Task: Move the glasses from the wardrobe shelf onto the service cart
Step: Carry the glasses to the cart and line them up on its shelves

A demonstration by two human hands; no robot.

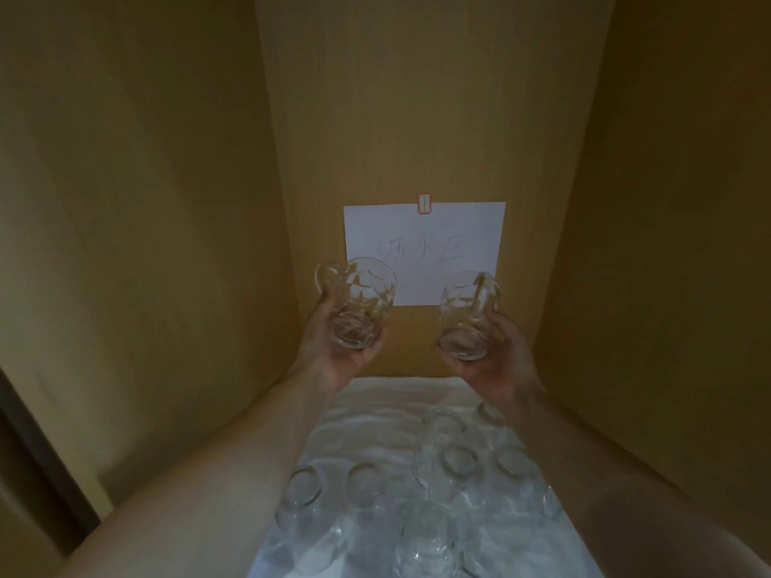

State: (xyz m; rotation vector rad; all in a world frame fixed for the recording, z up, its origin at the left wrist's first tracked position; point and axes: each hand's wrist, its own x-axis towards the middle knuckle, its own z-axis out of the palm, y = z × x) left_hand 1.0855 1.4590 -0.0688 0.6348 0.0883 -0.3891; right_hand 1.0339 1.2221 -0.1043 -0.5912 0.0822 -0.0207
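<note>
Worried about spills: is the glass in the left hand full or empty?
Empty. The glass in the left hand is tilted with its base toward the camera, and the paper sign shows clearly through it.

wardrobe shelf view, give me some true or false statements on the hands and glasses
1. Each hand holds one glass. True: the left hand grips the left glass, the right hand grips the right glass.
2. The shelf holds no more glasses. False: several remaining glasses stand on the white cloth.
3. A paper sheet hangs on the back panel. True.
4. The held glasses rest on the cloth. False: both are lifted above it.
</note>
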